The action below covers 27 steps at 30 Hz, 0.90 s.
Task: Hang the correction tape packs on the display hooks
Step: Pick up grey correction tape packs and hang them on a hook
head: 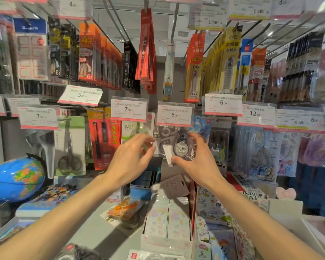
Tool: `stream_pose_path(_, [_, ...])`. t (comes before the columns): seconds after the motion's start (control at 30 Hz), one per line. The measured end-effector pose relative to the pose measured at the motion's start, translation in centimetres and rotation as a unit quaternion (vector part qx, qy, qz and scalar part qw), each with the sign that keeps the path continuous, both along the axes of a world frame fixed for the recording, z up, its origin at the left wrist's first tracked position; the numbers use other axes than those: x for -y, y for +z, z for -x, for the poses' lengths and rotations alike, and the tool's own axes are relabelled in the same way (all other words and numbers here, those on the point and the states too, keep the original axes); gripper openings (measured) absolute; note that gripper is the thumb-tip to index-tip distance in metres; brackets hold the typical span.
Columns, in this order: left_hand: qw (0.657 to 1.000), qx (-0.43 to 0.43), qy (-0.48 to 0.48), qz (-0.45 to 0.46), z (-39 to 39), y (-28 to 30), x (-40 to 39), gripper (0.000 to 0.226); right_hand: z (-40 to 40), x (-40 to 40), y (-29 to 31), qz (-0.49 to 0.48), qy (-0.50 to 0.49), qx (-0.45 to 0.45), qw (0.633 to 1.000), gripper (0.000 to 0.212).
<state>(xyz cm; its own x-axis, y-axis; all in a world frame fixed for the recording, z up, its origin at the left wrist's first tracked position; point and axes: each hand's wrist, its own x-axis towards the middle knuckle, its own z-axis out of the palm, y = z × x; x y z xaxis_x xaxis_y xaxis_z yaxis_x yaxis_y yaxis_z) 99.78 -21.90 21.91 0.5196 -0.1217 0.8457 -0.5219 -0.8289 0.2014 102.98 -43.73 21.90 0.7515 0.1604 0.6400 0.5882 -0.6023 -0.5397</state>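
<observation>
A clear correction tape pack (180, 145) with a grey backing card hangs under the 8.00 price tag (174, 114), on a hook that the tag hides. My right hand (193, 158) grips this pack, thumb at its lower edge and fingers on its right side. Just left of it, my left hand (133, 156) is raised with fingers spread and curled, empty, close to the pack. Another green-and-white tape pack (131, 131) hangs behind my left hand under the 7.90 tag (129, 109). A grey pack (174, 184) lies loose on the shelf below.
Pegboard hooks carry pens, refills and scissors (69, 145) all around. A globe (17, 177) stands at the lower left. Boxes of notebooks and stickers (167, 220) fill the shelf below, with an orange tape pack (124, 209) lying there.
</observation>
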Motion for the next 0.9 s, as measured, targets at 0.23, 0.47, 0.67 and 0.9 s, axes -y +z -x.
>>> stream_pose_path(0.23, [0.981, -0.112, -0.063, 0.149, -2.7, -0.4, 2.0, 0.05, -0.6, -1.0, -0.8, 0.007, 0.005, -0.041, 0.999, 0.092])
stream_pose_path(0.47, [0.986, -0.114, -0.001, 0.122, -5.3, 0.2, 2.4, 0.063, -1.3, -2.2, -1.1, 0.023, -0.007, -0.046, 0.999, 0.087])
stream_pose_path(0.67, [0.99, -0.112, 0.01, 0.09, -4.5, -0.2, 1.7, 0.061, -0.7, -2.2, -1.0, 0.027, -0.016, -0.051, 0.998, 0.086])
stream_pose_path(0.9, [0.989, -0.136, 0.051, 0.021, 0.6, -2.5, -2.9, 0.05, 2.5, -2.1, -2.7, 0.104, -0.022, -0.035, 0.994, 0.072])
